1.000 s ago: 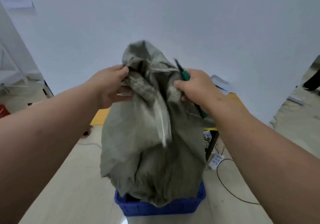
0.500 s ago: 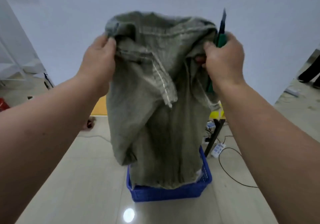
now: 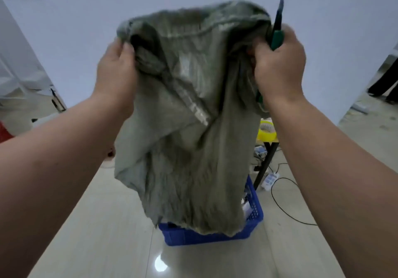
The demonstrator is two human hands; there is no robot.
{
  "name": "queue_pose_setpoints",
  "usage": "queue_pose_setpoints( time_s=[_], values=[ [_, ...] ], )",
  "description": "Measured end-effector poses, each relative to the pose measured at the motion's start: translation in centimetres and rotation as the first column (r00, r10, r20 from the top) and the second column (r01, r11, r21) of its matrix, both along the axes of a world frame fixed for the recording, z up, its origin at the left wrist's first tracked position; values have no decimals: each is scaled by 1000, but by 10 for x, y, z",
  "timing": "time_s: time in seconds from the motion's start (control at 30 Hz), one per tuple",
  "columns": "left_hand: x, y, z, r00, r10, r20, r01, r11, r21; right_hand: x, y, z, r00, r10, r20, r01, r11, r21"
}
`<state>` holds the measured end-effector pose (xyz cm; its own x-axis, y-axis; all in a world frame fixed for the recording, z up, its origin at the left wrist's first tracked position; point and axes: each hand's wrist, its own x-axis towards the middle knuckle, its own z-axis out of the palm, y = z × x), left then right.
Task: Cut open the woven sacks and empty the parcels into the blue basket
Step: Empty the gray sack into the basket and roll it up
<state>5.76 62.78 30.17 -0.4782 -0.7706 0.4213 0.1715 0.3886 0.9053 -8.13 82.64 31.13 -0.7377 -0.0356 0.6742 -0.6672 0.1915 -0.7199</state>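
Basically, head view only: the woven sack (image 3: 189,114) hangs upside down, gripped by its closed end, open mouth draping onto the near rim of the blue basket (image 3: 255,211) on the floor. Left hand (image 3: 116,77) has fingers curled tight into a bunched corner of the fabric. Right hand (image 3: 280,66) is clenched on the opposite corner and on the green utility knife (image 3: 277,34) at once, blade end sticking up past the knuckles, right beside the sack's top fold. The sack looks limp and mostly flat, so I'd judge most of it has dumped; a few pale parcels (image 3: 247,207) show inside the basket at its right wall, can't tell how many or whether any are caught in the folds. Risks: can't tell if the blade is extended, and if it is, shaking with it next to the fabric could slice the sack or nick the left hand if the hands close up. A shared grip on knife plus cloth is weak, so either could slip. The sack mouth covers the near rim, so a late parcel could slide outside onto the tile. The cable (image 3: 286,211) and power strip (image 3: 270,178) lie on the floor just right of the basket, a snag or trip hazard when stepping round.
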Motion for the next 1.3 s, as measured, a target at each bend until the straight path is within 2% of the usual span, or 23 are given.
queue_pose_setpoints(
  time_s=[0.03,0.07,0.1,0.13,0.17,0.2,0.23,0.3,0.4,0.43,0.47,0.5,0.57,0.6,0.67,0.73,0.83,1.0,1.07,1.13,1.2,1.23,1.3],
  values=[
    [-2,4,6,994,42,-103,-47,997,-55,1,-1,6,992,19,-125,-25,999,-45],
    [-6,4,4,993,77,-90,-85,992,-89,1,-1,8,986,65,-154,-66,998,1],
    [-9,7,-3,996,83,45,-79,993,-83,-1,-2,2,992,112,-63,-102,983,152],
    [-12,7,-17,965,37,259,-35,999,-12,-4,-2,-9,977,159,140,-198,920,337],
    [-14,8,-34,887,-72,456,16,992,125,-8,1,-23,914,168,370,-330,837,437],
    [-14,8,-49,827,-171,535,35,967,253,-13,6,-36,855,128,502,-384,807,449],
    [-14,8,-57,827,-194,527,16,946,323,-16,12,-43,828,94,552,-367,836,408],
    [-18,4,-52,904,-113,411,-36,940,339,-24,19,-43,848,99,520,-266,929,257],
    [-31,-4,-18,992,92,85,-109,968,225,-34,18,-21,976,114,187,-118,993,10],
    [-33,1,-8,992,124,-10,-121,977,178,-35,16,-15,988,126,90,-126,992,-5],
    [-36,2,-5,991,126,-31,-121,984,129,-36,13,-14,986,159,54,-161,986,32],
    [-38,5,-6,993,106,44,-110,988,112,-38,10,-15,976,195,96,-205,972,112],
    [-39,19,-22,940,-56,335,-9,982,188,-41,7,-31,918,220,329,-321,900,296],
    [-39,29,-35,866,-154,475,43,971,235,-40,7,-42,875,213,435,-372,871,320],
    [-38,46,-53,765,-237,599,84,958,273,-38,8,-62,812,211,544,-417,862,287],
    [-38,55,-62,759,-263,596,80,946,315,-34,10,-76,772,213,599,-459,839,292],
    [-40,59,-66,783,-351,514,83,877,473,-22,10,-90,688,241,684,-559,777,289],
    [-47,67,-71,830,-417,371,110,775,623,-1,3,-102,466,366,805,-747,651,136],
    [-49,69,-71,855,-430,291,133,723,678,4,-1,-105,460,369,807,-772,615,159],
    [-48,68,-72,865,-439,241,160,698,698,2,-4,-107,522,353,776,-753,619,224],
    [-46,63,-72,872,-405,275,152,759,634,-4,-2,-105,549,344,762,-733,637,240],
    [-45,59,-73,870,-362,334,131,824,551,-8,-1,-103,546,348,762,-734,637,235],
    [-40,51,-70,842,-272,466,154,949,276,-16,3,-97,529,386,756,-763,607,223]
  ],
)
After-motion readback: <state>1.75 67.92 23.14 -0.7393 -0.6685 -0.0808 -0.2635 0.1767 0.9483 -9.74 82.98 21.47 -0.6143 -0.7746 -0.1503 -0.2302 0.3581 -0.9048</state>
